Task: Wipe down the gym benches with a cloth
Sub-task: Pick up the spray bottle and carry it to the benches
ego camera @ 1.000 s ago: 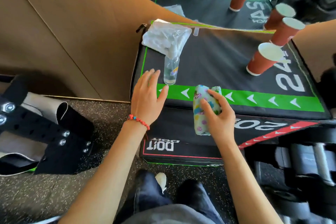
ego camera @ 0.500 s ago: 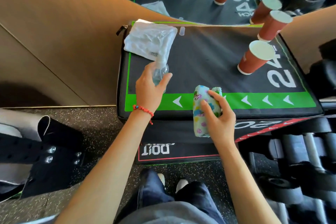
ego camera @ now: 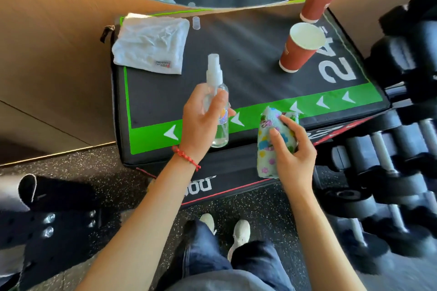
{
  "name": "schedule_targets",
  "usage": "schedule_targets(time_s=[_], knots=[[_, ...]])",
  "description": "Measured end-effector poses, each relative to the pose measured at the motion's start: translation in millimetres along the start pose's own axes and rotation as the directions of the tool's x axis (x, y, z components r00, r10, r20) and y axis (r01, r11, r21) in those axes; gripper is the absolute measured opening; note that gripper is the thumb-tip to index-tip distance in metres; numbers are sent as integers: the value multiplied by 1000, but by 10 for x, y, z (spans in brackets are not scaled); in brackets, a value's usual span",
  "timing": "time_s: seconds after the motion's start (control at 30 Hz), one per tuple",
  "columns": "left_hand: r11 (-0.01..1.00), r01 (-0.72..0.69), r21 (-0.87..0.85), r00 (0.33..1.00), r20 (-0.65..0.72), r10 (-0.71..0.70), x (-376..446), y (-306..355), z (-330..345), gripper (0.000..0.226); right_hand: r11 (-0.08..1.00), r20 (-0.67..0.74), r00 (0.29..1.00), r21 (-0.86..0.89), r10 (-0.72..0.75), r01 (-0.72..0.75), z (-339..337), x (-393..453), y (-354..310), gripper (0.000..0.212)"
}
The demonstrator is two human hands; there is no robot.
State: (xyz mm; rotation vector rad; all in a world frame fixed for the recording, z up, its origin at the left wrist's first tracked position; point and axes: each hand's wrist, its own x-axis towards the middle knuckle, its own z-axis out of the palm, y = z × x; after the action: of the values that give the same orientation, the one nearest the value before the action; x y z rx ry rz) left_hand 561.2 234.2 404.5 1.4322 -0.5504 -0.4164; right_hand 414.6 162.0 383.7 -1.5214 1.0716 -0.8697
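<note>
Soft flowered cloth (ego camera: pixel 274 144), folded into a thick pad, is pinched by the right hand (ego camera: pixel 292 151) at the near edge of the bench (ego camera: pixel 248 52); light and limp, it should handle best bunched in the palm. Beside it the left hand (ego camera: pixel 201 120) wraps a smooth clear spray bottle (ego camera: pixel 216 101), likely slippery when wet, above the matte black padded top holding a white towel (ego camera: pixel 149 45) and paper cup (ego camera: pixel 300 47).

towel (ego camera: pixel 151 45) back-left on box (ego camera: pixel 248 38) | cup (ego camera: pixel 300 48) back-right
</note>
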Motion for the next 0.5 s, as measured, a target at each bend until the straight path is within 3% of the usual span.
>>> schedule_targets(time_s=[0.17,0.27,0.5], knots=[[996,83,-14,985,155,-80,-242,-90,448,16,998,-129,990,-21,57,-60,-382,-84,126,24],[992,128,-20,962,245,-119,-430,-175,709,33,996,-216,972,-14,89,-94,-678,-172,221,24],[976,211,52,855,473,-210,-1004,-221,1393,45,987,-390,907,33,156,-156,-1514,-480,437,25]])
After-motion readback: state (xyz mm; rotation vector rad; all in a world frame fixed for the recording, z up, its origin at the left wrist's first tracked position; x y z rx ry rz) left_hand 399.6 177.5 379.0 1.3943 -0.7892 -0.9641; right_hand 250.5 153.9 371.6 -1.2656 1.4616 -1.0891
